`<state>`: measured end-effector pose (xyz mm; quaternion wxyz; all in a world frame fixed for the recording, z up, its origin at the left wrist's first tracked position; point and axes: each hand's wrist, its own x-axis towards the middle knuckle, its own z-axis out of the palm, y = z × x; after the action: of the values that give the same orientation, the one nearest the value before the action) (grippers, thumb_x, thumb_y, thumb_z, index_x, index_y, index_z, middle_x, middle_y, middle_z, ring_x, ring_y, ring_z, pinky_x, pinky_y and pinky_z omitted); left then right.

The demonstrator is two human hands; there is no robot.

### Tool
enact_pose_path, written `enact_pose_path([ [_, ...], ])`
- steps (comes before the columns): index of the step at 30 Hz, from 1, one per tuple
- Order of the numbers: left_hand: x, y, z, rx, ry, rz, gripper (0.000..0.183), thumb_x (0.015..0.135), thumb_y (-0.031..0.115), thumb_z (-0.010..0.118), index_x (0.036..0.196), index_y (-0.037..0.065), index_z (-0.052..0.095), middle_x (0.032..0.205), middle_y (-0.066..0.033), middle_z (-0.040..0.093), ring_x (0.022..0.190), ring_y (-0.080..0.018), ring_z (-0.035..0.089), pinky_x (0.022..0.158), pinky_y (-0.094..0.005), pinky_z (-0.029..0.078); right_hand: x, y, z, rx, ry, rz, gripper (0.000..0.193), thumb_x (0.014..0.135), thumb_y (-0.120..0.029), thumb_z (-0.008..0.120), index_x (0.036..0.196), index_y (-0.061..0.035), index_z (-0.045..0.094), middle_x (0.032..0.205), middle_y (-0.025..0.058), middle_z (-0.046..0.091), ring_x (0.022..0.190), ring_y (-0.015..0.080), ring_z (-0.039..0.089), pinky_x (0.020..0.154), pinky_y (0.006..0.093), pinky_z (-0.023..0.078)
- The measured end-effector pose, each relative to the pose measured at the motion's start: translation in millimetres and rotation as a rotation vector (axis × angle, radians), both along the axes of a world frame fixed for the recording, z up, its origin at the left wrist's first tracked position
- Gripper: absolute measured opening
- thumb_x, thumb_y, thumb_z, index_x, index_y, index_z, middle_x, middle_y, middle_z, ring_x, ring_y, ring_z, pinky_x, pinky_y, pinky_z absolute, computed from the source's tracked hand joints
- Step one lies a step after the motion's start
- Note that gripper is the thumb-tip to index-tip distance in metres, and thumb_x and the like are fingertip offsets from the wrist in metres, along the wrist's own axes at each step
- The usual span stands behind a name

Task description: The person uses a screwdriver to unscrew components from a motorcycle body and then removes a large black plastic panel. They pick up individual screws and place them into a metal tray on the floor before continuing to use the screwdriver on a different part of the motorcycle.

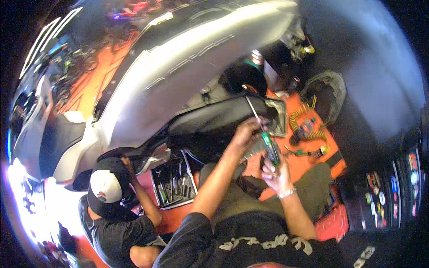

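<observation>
A screwdriver [269, 144] with a green and black handle is in front of my lap, its long metal shaft slanting up and left. Around the lower end of its handle my right hand [278, 175] is closed; a metal watch band circles that wrist. My left hand [247, 135] has its fingertips pinched at the shaft, just above the handle. Whether something small is also between those fingertips is too blurred to tell. Beyond the screwdriver's tip are the dark lower side of a silver-grey motor scooter [156, 85] and a detached-looking light-coloured frame [280, 117].
Left of me a co-worker in a black and white cap [107, 185] crouches with one hand at the scooter. An open tool tray [176, 203] lies between us. Right of my hands, a coiled yellow air hose [295, 120] rests on the orange floor [308, 157]. A red case [333, 223] stands at lower right.
</observation>
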<state>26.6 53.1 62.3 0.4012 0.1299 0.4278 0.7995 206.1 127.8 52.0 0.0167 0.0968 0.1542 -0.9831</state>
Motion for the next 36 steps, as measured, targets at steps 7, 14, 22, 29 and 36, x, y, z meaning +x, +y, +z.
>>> enact_pose_path([
  [7, -4, -17, 2, -0.002, -0.031, 0.062, 0.023, 0.093, 0.013, 0.050, 0.115, 0.006, 0.054, 0.101, -0.0032, 0.061, 0.089, -0.0159, 0.059, 0.082, -0.0325, 0.048, -12, -41, 35, 1.474, -0.255, -0.515, 0.036, 0.090, -0.029, 0.058, 0.115, -0.0029, 0.050, 0.077, 0.0038, 0.057, 0.054, 0.0099, 0.052, 0.055, 0.0239, 0.047],
  [14, -7, -13, -2, 0.060, -0.059, 0.071, 0.022, 0.094, 0.014, 0.052, 0.109, 0.000, 0.057, 0.098, -0.0063, 0.063, 0.086, -0.0164, 0.061, 0.078, -0.0312, 0.053, -11, -44, 21, 1.067, -0.149, -0.539, 0.046, 0.094, -0.048, 0.041, 0.114, -0.0073, 0.053, 0.070, 0.0003, 0.056, 0.050, 0.0094, 0.052, 0.060, 0.0271, 0.049],
  [22, -10, -6, -6, 0.108, -0.106, 0.115, 0.023, 0.094, 0.018, 0.054, 0.110, 0.003, 0.058, 0.102, -0.0051, 0.062, 0.093, -0.0162, 0.061, 0.080, -0.0342, 0.053, -13, -33, 30, 1.051, -0.158, -0.475, 0.036, 0.089, -0.037, 0.058, 0.108, -0.0071, 0.053, 0.073, 0.0054, 0.057, 0.052, 0.0151, 0.053, 0.051, 0.0306, 0.045],
  [29, -11, 1, -5, 0.134, -0.102, 0.133, 0.024, 0.094, 0.021, 0.054, 0.110, 0.004, 0.058, 0.099, -0.0043, 0.063, 0.088, -0.0158, 0.061, 0.078, -0.0330, 0.055, -8, -19, 31, 0.236, -0.119, 0.000, 0.050, 0.092, -0.055, 0.041, 0.101, -0.0079, 0.056, 0.057, -0.0001, 0.045, 0.038, 0.0098, 0.035, 0.049, 0.0301, 0.045],
  [36, -13, 1, -5, 0.116, -0.092, 0.132, 0.027, 0.093, 0.022, 0.056, 0.113, 0.004, 0.058, 0.102, -0.0052, 0.062, 0.093, -0.0152, 0.059, 0.081, -0.0354, 0.054, -6, -25, 20, 1.291, -0.174, -0.488, 0.038, 0.091, -0.041, 0.055, 0.105, -0.0057, 0.052, 0.072, 0.0035, 0.056, 0.045, 0.0116, 0.049, 0.049, 0.0234, 0.045],
])
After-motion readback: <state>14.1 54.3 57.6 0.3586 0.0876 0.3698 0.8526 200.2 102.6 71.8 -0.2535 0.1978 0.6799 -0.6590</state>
